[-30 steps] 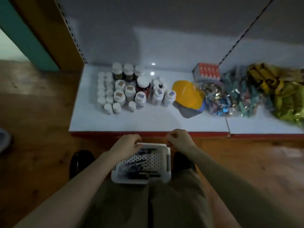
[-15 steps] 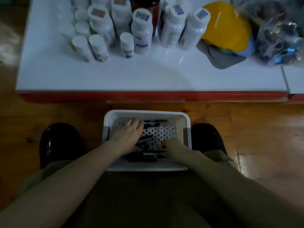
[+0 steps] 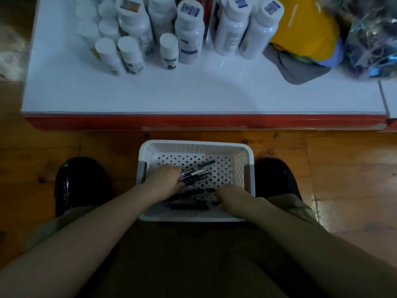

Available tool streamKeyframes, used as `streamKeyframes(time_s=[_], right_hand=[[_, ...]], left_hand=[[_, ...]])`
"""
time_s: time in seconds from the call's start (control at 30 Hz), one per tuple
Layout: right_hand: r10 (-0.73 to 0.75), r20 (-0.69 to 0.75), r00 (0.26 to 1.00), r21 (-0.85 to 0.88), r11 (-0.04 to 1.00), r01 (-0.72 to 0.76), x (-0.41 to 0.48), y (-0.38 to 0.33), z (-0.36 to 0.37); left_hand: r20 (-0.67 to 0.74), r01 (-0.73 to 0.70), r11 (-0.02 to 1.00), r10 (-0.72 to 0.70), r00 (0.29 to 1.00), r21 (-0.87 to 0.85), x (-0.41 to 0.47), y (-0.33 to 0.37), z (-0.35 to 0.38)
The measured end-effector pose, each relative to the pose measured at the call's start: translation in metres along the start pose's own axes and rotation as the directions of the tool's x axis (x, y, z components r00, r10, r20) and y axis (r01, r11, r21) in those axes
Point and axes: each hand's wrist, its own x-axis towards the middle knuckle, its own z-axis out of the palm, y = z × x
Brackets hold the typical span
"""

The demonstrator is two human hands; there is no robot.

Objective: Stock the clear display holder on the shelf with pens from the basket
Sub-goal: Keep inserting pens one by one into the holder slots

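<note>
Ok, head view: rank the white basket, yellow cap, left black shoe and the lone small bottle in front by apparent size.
1. white basket.
2. yellow cap and left black shoe: unsure, since the frame crops the cap and a leg hides part of the shoe.
3. small bottle, farther from the camera.

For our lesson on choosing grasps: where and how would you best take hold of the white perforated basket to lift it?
Take the basket by the grey handle sections on its two short side rims, one hand coming in from each side, fingers hooked under. It is wide and open-topped, with pens lying loose inside, so a level two-sided lift likely suits it.
</note>
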Motion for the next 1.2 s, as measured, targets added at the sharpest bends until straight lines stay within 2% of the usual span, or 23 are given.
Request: streamKeyframes(time_s=[0.17, 0.27, 0.33, 0.43, 0.57, 0.67, 0.73, 0.8, 0.9, 1.0, 1.07, 1.13, 1.2], right_hand=[[-0.041, -0.128, 0.991, 0.013, 0.999, 0.043, -0.028, 0.005, -0.025], [-0.041, -0.175, 0.984, 0.085, 0.995, 0.057, -0.059, 0.007, -0.049], [-0.058, -0.228, 0.972, 0.162, 0.982, 0.096, -0.084, 0.009, -0.064], [-0.041, -0.406, 0.913, 0.319, 0.93, 0.183, -0.13, 0.007, -0.085], [-0.014, -0.613, 0.79, 0.486, 0.781, 0.391, -0.186, -0.014, -0.117], [-0.03, -0.715, 0.699, 0.509, 0.663, 0.549, -0.237, -0.037, -0.15], [-0.062, -0.744, 0.665, 0.517, 0.576, 0.633, -0.269, -0.049, -0.17], [-0.095, -0.761, 0.642, 0.52, 0.502, 0.691, -0.298, -0.057, -0.189], [-0.131, -0.762, 0.634, 0.525, 0.447, 0.724, -0.338, -0.066, -0.215], [-0.106, -0.79, 0.604, 0.527, 0.386, 0.757, -0.375, -0.071, -0.243], [-0.093, -0.831, 0.549, 0.489, 0.351, 0.799, -0.399, -0.072, -0.259], [-0.077, -0.857, 0.509, 0.456, 0.348, 0.819, -0.421, -0.073, -0.269], [-0.068, -0.858, 0.508, 0.446, 0.388, 0.806, -0.431, -0.073, -0.272]], left_hand=[[0.02, 0.011, 0.933, -0.005, 1.0, -0.36, -0.019, 0.002, -0.031], [0.007, -0.005, 0.889, 0.009, 1.0, -0.458, -0.046, 0.015, -0.057], [-0.063, -0.045, 0.875, 0.016, 0.998, -0.483, -0.07, 0.026, -0.077], [-0.258, -0.146, 0.82, -0.002, 0.966, -0.554, -0.111, 0.046, -0.115], [-0.49, -0.34, 0.636, -0.071, 0.869, -0.693, -0.154, 0.087, -0.182], [-0.619, -0.503, 0.504, -0.082, 0.781, -0.702, -0.182, 0.125, -0.241], [-0.681, -0.588, 0.454, -0.059, 0.73, -0.669, -0.2, 0.148, -0.279], [-0.723, -0.636, 0.439, -0.048, 0.689, -0.635, -0.217, 0.166, -0.31], [-0.768, -0.682, 0.426, -0.049, 0.639, -0.595, -0.242, 0.189, -0.348], [-0.773, -0.707, 0.351, -0.087, 0.629, -0.615, -0.262, 0.209, -0.377], [-0.748, -0.692, 0.31, -0.118, 0.653, -0.652, -0.269, 0.22, -0.389], [-0.721, -0.67, 0.291, -0.121, 0.682, -0.683, -0.274, 0.228, -0.392], [-0.718, -0.664, 0.306, -0.105, 0.688, -0.682, -0.279, 0.234, -0.386]])
